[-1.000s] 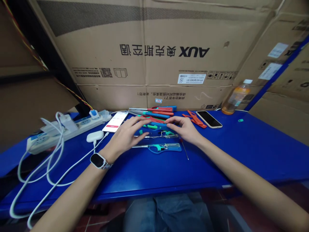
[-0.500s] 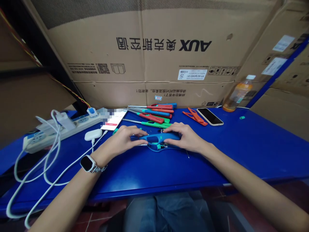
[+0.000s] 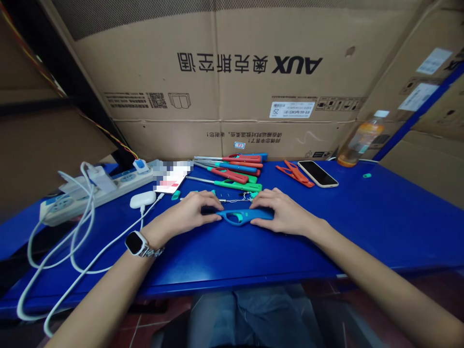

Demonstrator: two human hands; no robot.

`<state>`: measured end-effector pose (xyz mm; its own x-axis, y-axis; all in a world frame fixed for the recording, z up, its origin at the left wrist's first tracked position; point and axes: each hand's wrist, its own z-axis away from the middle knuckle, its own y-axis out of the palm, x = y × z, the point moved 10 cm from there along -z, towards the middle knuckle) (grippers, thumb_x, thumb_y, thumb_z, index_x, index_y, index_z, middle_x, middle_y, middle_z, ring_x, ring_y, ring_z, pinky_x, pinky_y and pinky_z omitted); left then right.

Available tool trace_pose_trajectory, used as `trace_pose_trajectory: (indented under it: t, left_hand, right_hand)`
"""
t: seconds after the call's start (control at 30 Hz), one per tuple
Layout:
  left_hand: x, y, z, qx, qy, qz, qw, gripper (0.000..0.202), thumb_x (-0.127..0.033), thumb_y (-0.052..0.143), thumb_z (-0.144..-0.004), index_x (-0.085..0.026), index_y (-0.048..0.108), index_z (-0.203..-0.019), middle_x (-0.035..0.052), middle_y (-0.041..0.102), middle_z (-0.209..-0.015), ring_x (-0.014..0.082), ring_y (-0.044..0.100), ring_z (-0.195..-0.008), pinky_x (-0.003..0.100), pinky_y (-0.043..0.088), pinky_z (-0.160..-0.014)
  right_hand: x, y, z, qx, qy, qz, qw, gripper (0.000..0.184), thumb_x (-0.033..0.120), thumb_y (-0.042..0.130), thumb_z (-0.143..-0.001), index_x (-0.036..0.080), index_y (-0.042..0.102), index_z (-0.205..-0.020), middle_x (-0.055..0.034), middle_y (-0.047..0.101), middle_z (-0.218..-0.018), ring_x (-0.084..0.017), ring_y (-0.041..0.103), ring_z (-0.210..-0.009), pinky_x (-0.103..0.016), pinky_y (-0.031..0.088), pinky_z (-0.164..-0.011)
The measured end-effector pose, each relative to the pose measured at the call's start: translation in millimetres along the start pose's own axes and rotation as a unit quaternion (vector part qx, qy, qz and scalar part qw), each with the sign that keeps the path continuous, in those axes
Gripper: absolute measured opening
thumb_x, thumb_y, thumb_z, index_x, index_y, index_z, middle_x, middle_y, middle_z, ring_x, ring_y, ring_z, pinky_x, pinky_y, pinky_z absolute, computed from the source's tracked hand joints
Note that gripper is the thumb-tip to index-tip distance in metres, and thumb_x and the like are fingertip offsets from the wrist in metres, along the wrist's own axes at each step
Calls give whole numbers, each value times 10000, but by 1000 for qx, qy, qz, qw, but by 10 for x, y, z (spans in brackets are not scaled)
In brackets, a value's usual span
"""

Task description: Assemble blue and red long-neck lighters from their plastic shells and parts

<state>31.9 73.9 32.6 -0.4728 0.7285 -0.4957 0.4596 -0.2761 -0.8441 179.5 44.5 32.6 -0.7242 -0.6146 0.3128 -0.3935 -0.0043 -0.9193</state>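
A blue lighter casing point(image 3: 247, 215), long with a trigger opening, lies low over the table between my hands. My left hand point(image 3: 195, 210) pinches its narrow end between thumb and fingers. Around the wider end, my right hand point(image 3: 284, 212) is closed, thumb on the near side. A green piece shows inside the trigger opening. Just behind the casing lie a thin metal tube point(image 3: 217, 199), fine wires and small green parts point(image 3: 253, 195), partly hidden by my right fingers. A green-handled lighter point(image 3: 237, 185) rests farther back.
Several red, blue and green lighters point(image 3: 232, 169) are heaped before the cardboard point(image 3: 224, 106). Orange casing pieces point(image 3: 295, 174), a phone point(image 3: 318, 174) and a bottle point(image 3: 360, 140) stand or lie to the right. Leftward are a lit phone point(image 3: 172, 178), white case point(image 3: 143, 199), cables and a power strip point(image 3: 105, 191).
The blue casing has come down and slightly toward me in both hands. The metal tube and wires, earlier partly beneath it, now show behind it. The view has shifted slightly.
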Motion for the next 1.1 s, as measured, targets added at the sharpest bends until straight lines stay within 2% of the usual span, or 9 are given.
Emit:
trace_pose_trajectory:
  t: [0.37,0.73,1.1]
  left_hand:
    - [94,65,1,16,-15,-37,999,136,-302,652,-874,-192,712,-929,53,690,-982,209,643,-915,338,488,-869]
    - [65,79,7,21,-11,-38,999,178,-339,607,-914,-204,708,-971,51,678,-1024,201,636,-945,327,481,-875]
    - [68,66,13,21,-20,-43,999,171,-335,618,-902,-197,716,-923,51,681,-993,207,640,-923,328,491,-859]
  right_hand:
    - [-57,47,-22,7,12,-23,1000,253,387,724,-828,230,684,-1022,-46,700,-1069,-246,623,-1033,-439,394,-928]
    - [-81,38,-16,1,8,-46,999,253,391,737,-818,225,683,-1001,-34,707,-1039,-229,633,-1013,-396,415,-902]
    - [-113,64,-30,14,18,-80,997,278,404,727,-830,220,693,-1035,-42,697,-1042,-211,650,-959,-353,455,-857]
